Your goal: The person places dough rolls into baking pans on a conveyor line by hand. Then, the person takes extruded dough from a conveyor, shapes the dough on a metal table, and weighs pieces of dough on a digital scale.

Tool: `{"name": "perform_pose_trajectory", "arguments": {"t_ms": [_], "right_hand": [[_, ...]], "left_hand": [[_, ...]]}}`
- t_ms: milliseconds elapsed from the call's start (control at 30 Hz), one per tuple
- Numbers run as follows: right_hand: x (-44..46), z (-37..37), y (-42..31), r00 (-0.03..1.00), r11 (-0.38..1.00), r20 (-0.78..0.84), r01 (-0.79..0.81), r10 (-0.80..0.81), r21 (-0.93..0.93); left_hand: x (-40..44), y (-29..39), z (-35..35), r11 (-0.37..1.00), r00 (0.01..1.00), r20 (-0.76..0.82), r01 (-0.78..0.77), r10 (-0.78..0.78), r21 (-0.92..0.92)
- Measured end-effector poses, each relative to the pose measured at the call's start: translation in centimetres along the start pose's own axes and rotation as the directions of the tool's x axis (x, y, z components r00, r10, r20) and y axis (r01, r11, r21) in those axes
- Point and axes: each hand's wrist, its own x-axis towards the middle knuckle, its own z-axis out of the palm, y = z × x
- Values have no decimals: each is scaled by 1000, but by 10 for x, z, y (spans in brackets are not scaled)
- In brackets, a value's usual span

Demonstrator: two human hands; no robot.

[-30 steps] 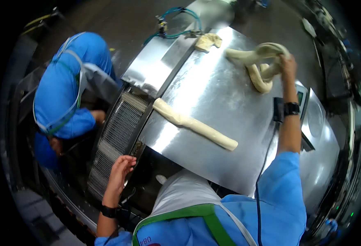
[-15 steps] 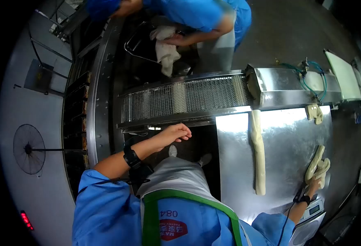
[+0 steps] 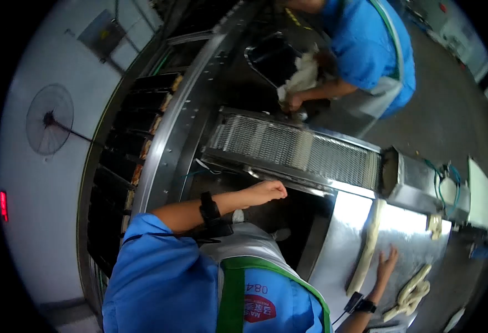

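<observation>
My left hand [image 3: 265,192] hangs in front of the mesh conveyor's near side, fingers loosely curled together and nothing visible in them. Over the metal table my right hand [image 3: 387,265] has its fingers spread and holds nothing; whether it touches the surface I cannot tell. Just left of it lies a long, pale dough rope [image 3: 367,247]. Folded strips of dough [image 3: 412,294] lie on its other side, near the table's right edge. A smaller dough piece [image 3: 435,226] rests at the far right corner of the metal table [image 3: 403,225].
Beyond the mesh conveyor [image 3: 294,145], a co-worker [image 3: 369,61] in blue bends over, holding a whitish cloth-like thing [image 3: 304,75]. A metal housing [image 3: 421,180] with green tubing adjoins the conveyor. Dark trays [image 3: 136,130] line the left side, beside a wall fan [image 3: 50,119].
My right hand has let go of the folded dough and moved left toward the dough rope. My view has turned, and the co-worker has shifted with the cloth-like thing.
</observation>
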Motion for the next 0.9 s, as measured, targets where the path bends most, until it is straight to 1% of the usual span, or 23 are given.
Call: {"name": "perform_pose_trajectory", "arguments": {"t_ms": [33,67,133,167,200,267,300,333,367,400,433,467,500,533,567,600,633,667,700,733,800,867,900], "right_hand": [[-2,7,-20,993,997,113,-52,46,53],[-2,12,-27,970,990,226,-110,87,91],[-8,42,-2,980,993,199,4,-28,120],[-15,51,9,985,997,169,12,-24,73],[-21,58,16,982,996,179,49,-61,71],[-26,66,25,992,997,98,72,-74,19],[-29,66,25,990,995,102,95,-96,15],[-27,66,26,987,1000,159,5,-7,14],[-44,68,30,973,990,189,-140,135,11],[-46,67,18,969,981,180,-185,171,63],[-34,67,5,963,967,172,-228,206,117],[-33,67,7,951,947,112,-299,287,117],[-19,72,14,969,970,76,-239,235,38],[-15,54,-27,932,926,113,-357,344,121],[-7,37,-70,882,861,147,-470,448,195],[-7,24,-106,839,763,186,-543,512,350],[22,80,-41,964,955,-91,-260,249,-142],[37,75,-64,920,915,7,-390,393,-106],[52,83,-64,896,896,49,-437,441,-80],[53,97,-53,877,868,7,-475,481,-143],[59,116,-45,891,864,-90,-453,445,-220],[53,122,-59,870,834,-152,-492,468,-249],[51,125,-61,867,831,-174,-498,467,-248]], "left_hand": [[-7,-1,-1,999,998,-55,-24,25,24],[-12,-2,-3,1000,996,-86,-29,29,11],[-23,-13,-17,993,975,-209,-61,81,100],[-30,-30,-34,974,943,-285,-117,170,196],[-37,-53,-55,917,889,-366,-129,276,376],[-66,-63,-86,926,793,-535,-93,290,365],[-84,-66,-99,930,753,-593,-66,285,363],[-94,-82,-116,916,707,-634,-50,315,399],[-99,-90,-140,903,699,-612,-117,371,414],[-108,-93,-154,921,665,-659,-117,351,373],[-109,-120,-164,891,502,-741,-171,447,421],[-111,-116,-164,923,516,-766,-181,383,339],[-113,-112,-164,948,527,-788,-190,318,255],[-118,-101,-161,967,570,-782,-152,254,203],[-111,-91,-174,965,611,-747,-171,262,199],[-100,-91,-195,992,658,-742,-84,128,96],[-116,-135,-234,987,659,-746,-161,97,-13],[-116,-123,-234,997,598,-801,-78,32,-19],[-120,-110,-224,991,556,-828,-131,70,-4],[-111,-127,-244,988,608,-787,-154,102,9],[-89,-138,-261,992,601,-798,-124,48,-34],[-66,-187,-315,988,686,-713,-130,147,79],[-40,-170,-314,983,709,-682,-163,180,90]]}}
